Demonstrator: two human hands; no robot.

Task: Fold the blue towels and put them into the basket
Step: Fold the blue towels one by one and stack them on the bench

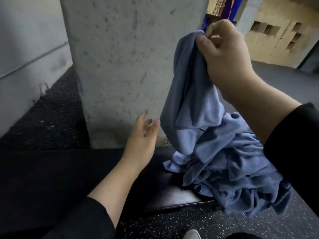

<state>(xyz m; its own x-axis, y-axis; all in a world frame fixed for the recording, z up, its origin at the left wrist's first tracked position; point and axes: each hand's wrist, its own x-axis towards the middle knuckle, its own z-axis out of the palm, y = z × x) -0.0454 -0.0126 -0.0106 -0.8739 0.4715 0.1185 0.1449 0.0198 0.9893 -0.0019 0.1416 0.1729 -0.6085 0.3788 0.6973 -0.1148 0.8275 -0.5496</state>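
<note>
Right hand [226, 54] pinches one blue towel [188, 94] by its top edge, lifted; towel hangs below the grip, above the towel pile [229, 171] on the black bench [172, 195]. Left hand [143, 137] open, fingers relaxed, just left of the hanging towel.

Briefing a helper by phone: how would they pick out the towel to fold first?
Start at the concrete pillar. To its right, a towel pile lies on the black bench. It is the lifted towel, hanging from the right hand.
</note>
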